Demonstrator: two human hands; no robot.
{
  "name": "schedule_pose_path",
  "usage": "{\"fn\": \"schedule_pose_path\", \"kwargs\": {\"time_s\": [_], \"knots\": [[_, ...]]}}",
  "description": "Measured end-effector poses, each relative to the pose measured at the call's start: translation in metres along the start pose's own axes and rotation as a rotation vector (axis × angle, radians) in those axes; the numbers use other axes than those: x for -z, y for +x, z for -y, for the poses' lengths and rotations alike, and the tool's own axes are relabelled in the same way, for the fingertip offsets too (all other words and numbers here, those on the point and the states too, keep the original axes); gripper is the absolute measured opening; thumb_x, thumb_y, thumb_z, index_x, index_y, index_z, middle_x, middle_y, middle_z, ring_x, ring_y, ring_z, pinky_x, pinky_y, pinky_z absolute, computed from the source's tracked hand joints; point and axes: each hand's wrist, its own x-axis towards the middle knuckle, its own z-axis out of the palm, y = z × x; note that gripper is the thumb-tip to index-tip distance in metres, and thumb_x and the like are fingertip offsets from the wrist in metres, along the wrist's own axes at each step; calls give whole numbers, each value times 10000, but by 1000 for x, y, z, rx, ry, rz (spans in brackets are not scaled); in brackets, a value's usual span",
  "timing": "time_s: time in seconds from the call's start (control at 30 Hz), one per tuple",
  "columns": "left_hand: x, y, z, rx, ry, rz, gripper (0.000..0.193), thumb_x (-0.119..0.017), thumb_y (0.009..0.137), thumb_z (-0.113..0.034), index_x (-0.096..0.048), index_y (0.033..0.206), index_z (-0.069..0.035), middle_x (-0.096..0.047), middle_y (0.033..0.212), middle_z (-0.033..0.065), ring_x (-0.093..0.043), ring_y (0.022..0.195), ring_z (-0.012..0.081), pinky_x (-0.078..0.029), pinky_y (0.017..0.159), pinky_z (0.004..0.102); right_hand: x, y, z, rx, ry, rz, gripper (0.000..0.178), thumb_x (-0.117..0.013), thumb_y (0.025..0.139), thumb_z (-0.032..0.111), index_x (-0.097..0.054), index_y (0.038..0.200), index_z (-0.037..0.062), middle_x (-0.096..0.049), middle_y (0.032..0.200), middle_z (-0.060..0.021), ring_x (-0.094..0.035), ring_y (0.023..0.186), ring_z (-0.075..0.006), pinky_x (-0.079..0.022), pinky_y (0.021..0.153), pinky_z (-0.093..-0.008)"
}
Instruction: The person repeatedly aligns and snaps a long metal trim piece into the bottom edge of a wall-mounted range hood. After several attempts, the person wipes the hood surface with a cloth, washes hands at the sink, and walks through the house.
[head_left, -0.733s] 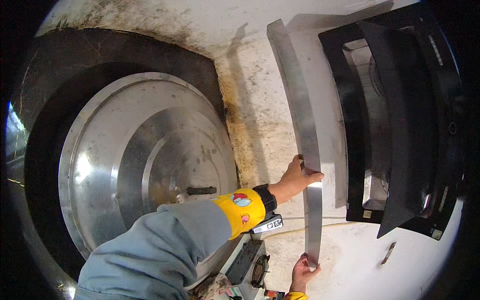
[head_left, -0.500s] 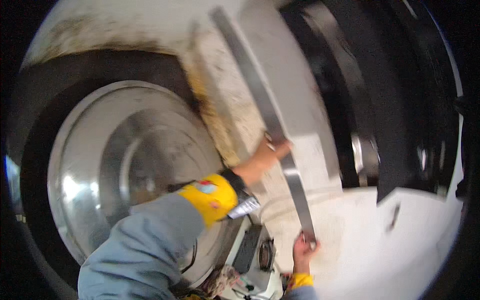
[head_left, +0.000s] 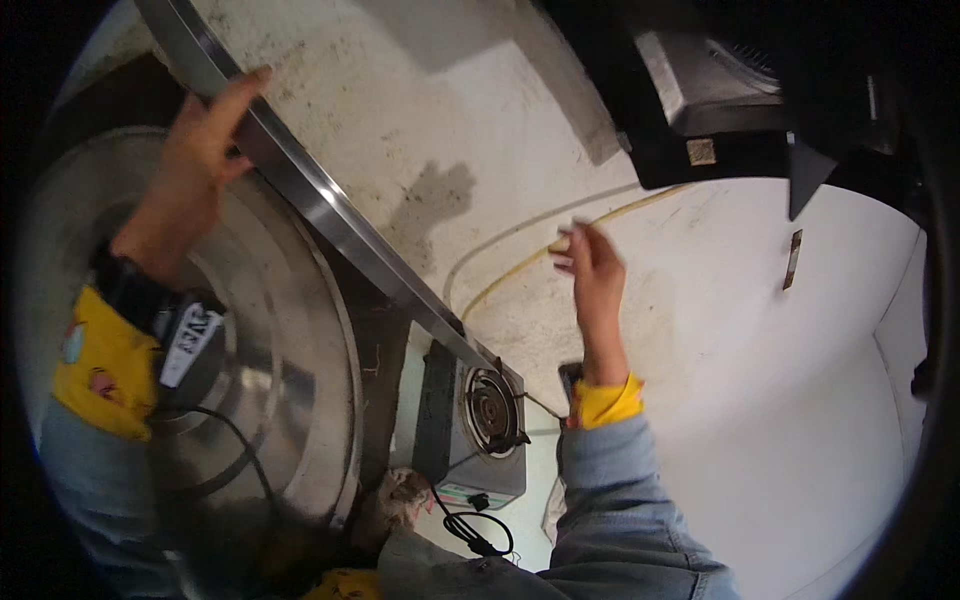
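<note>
No writing is legible (the white wrist device [head_left: 186, 349] shows only unclear dark marks).

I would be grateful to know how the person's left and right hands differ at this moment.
The left hand holds the metal strip, while the right hand is apart from it, fingers loosely curled. A black wristband sits by the left hand, whereas bare skin shows between the right hand and its cuff. Both hands come out of grey-blue sleeves with yellow cuffs.
</note>
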Motion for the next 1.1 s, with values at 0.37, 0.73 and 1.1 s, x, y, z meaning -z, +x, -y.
{"fn": "schedule_pose_path", "kwargs": {"time_s": [0.37,0.73,1.1], "knots": [[46,40,63,-125,251,198,774,-615,769,-496,-323,1349,-74,-403,1298,160,-422,1166,290,-363,946,426,0,134,-11,88,-45,-203,469,-539,885,470,-609,1017,26,-668,884,-87,-624,684,-124,-440,557,-193],[83,48,82,-100,201,220,735,-604,774,-432,-318,1352,-80,-406,1290,160,-431,1144,282,-376,926,412,18,165,3,34,-172,-427,548,-438,897,552,-638,941,43,-679,801,-52,-607,595,-108,-403,466,-182],[79,57,87,-63,205,296,701,-593,778,-367,-312,1356,-86,-409,1281,159,-440,1123,275,-388,905,397,20,167,-12,138,-211,-381,626,-373,910,570,-618,958,-5,-669,777,-84,-600,553,-128,-420,467,-202]]}}
